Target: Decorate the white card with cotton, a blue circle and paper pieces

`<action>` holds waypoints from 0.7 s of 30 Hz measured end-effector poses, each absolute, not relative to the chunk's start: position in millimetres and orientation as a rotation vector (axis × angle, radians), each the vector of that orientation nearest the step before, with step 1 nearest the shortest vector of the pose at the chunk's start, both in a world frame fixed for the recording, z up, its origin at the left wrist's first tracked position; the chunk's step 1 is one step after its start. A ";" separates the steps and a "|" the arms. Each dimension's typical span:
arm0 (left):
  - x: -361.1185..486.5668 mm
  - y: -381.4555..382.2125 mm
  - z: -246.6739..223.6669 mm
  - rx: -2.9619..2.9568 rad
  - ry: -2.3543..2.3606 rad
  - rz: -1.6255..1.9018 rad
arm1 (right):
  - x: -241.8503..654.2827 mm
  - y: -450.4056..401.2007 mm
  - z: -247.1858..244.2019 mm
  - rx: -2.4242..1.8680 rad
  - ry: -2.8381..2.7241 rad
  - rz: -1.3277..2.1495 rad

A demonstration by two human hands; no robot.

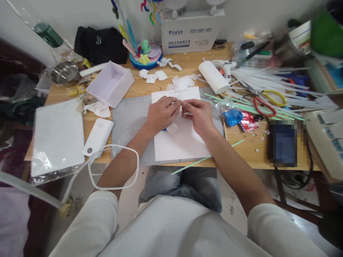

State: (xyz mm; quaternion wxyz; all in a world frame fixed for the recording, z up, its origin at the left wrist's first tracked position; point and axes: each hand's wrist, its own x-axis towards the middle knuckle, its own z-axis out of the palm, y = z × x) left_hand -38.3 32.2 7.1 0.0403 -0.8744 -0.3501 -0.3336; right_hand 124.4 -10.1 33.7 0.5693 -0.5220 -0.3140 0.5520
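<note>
Over a white sheet of paper [179,142] on a grey cutting mat [131,125], my left hand [164,113] and my right hand [197,113] meet at the fingertips. Both have closed fingers around something small and pale that I cannot make out. Below my left hand lies a small pale piece [172,128] with a bit of blue beside it. Just beyond the fingers, thin white scraps [183,82] lie at the paper's far edge. A light green strip [191,165] crosses the table's front edge under my right forearm.
An open lilac box [111,84] and a white power bank [98,137] sit on the left. To the right are scissors [257,93], a glue gun [227,71], many pale strips, a blue bundle [233,117] and a blurred dark device [284,144]. A white cable loops over my left forearm.
</note>
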 end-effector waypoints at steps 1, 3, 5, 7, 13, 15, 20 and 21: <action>-38.4 31.9 8.5 -2.685 -1.069 -0.990 | 124.4 -10.0 33.5 -1.226 -0.734 1.294; -38.5 31.5 10.6 -2.693 -1.060 -0.948 | 124.3 -9.9 33.2 -1.233 -0.735 1.291; -38.8 31.1 11.9 -2.688 -1.046 -0.933 | 124.2 -9.7 33.3 -1.242 -0.734 1.295; -39.3 30.8 12.7 -2.674 -1.033 -0.932 | 124.1 -9.6 33.6 -1.239 -0.730 1.301; -40.8 30.2 12.4 -2.717 -1.031 -0.911 | 124.5 -9.8 34.2 -1.242 -0.747 1.298; -40.1 30.1 10.3 -2.719 -1.038 -0.943 | 124.5 -9.9 34.4 -1.243 -0.753 1.293; -35.7 28.2 5.9 -2.723 -1.121 -1.191 | 123.4 -10.7 35.0 -1.249 -0.794 1.265; -34.9 27.6 6.3 -2.736 -1.148 -1.241 | 123.0 -10.9 34.8 -1.259 -0.816 1.247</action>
